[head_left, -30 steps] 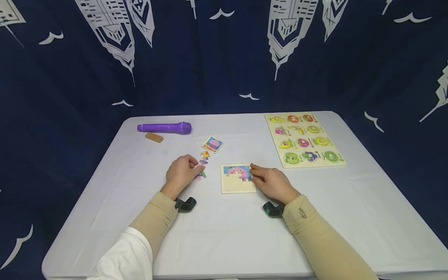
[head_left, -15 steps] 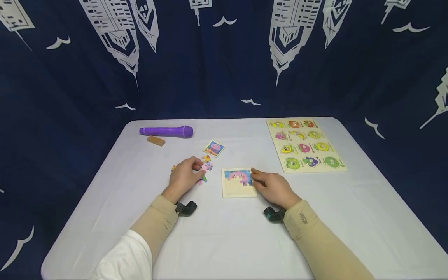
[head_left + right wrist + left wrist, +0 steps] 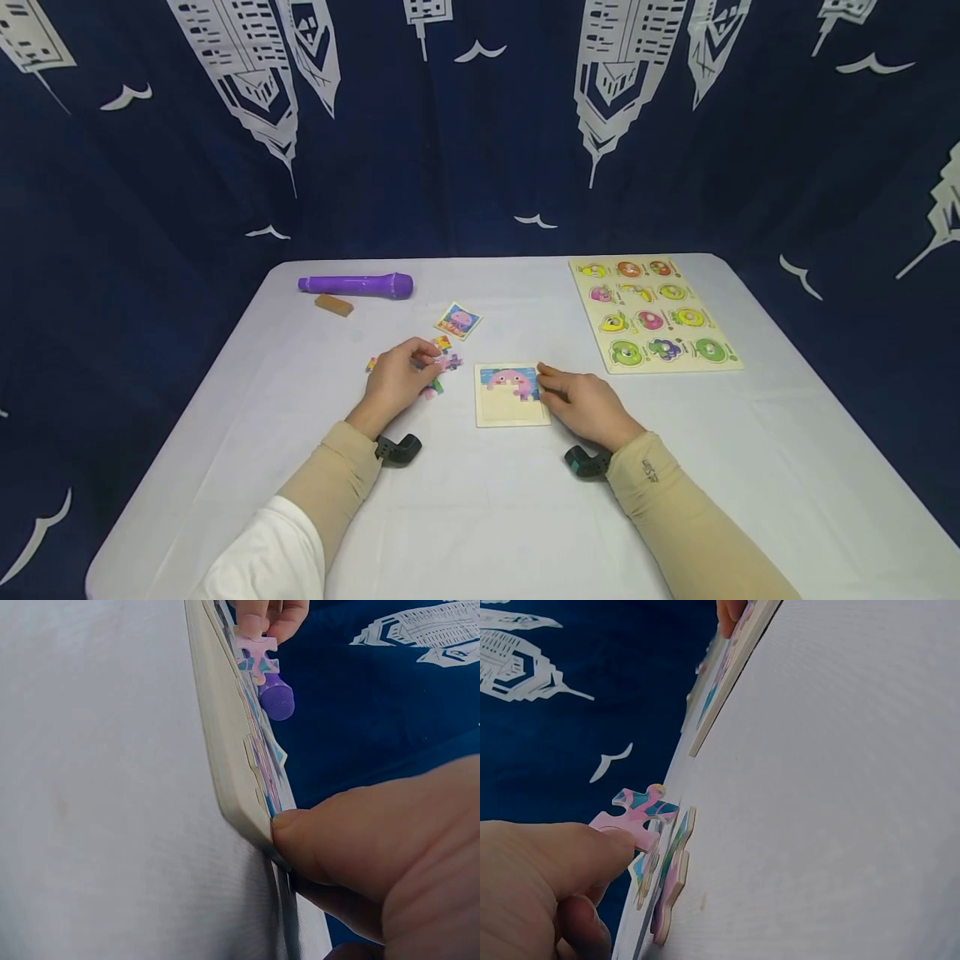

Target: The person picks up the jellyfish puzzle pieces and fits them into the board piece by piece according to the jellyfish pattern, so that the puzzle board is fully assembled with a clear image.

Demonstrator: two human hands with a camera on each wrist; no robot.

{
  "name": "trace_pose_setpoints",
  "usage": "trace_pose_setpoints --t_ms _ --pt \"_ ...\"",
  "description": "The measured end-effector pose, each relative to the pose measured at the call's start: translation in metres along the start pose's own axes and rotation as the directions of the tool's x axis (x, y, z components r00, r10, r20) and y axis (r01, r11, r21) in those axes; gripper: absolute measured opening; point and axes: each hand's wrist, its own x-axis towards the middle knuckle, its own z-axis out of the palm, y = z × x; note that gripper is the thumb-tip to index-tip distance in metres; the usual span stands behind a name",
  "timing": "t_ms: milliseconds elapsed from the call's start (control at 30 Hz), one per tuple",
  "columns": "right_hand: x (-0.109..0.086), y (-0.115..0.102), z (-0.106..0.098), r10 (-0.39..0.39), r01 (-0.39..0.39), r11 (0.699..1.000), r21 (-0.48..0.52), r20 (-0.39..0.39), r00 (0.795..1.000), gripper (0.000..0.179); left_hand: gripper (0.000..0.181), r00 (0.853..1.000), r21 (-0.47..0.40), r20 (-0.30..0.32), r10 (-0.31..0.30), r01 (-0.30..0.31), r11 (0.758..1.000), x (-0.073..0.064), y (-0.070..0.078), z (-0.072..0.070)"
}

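Between thumb and fingers, my left hand (image 3: pixel 401 375) pinches a pink and blue jigsaw piece (image 3: pixel 634 817), raised above the tabletop in the left wrist view. Several loose jigsaw pieces (image 3: pixel 435 387) lie under and around that hand, partly hidden by it. To their right sits a square puzzle board (image 3: pixel 512 414), its upper part filled with a pink sea creature on blue and its lower part bare wood. My right hand (image 3: pixel 588 404) grips the board's right edge, the thumb (image 3: pixel 296 832) on top in the right wrist view; its other fingers are largely hidden.
A small picture card (image 3: pixel 458 321) lies beyond the loose pieces. At the back left are a purple microphone (image 3: pixel 356 286) and a brown block (image 3: pixel 333 305). A fruit puzzle board (image 3: pixel 656 317) lies at the back right of the white table (image 3: pixel 465 517).
My left hand has picked up the jigsaw piece, which now shows at its fingertips. The right hand keeps its hold on the board. The head view has tilted slightly upward.
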Motion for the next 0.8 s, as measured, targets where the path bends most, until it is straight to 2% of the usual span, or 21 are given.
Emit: trace_pose_setpoints --t_ms 167,400,667,800 --pt "0.000 0.000 0.001 -0.008 0.008 1.000 -0.007 -0.005 1.000 0.039 0.011 0.999 -0.058 0.015 0.029 -0.028 0.998 0.000 -0.002 -0.001" --pt "0.000 0.000 0.000 -0.007 0.007 1.000 -0.004 -0.007 1.000 0.040 0.014 0.998 -0.063 0.049 0.034 -0.031 0.998 0.001 0.002 -0.003" --pt "-0.001 0.000 0.000 -0.010 0.010 1.000 -0.005 -0.008 1.000 0.040 0.013 0.998 -0.120 0.027 0.054 -0.050 0.991 -0.001 0.006 -0.004" --pt "-0.001 0.000 0.000 -0.015 0.015 1.000 -0.010 -0.004 1.000 0.040 0.012 0.997 -0.169 0.050 0.056 -0.046 0.985 -0.002 0.011 -0.003"
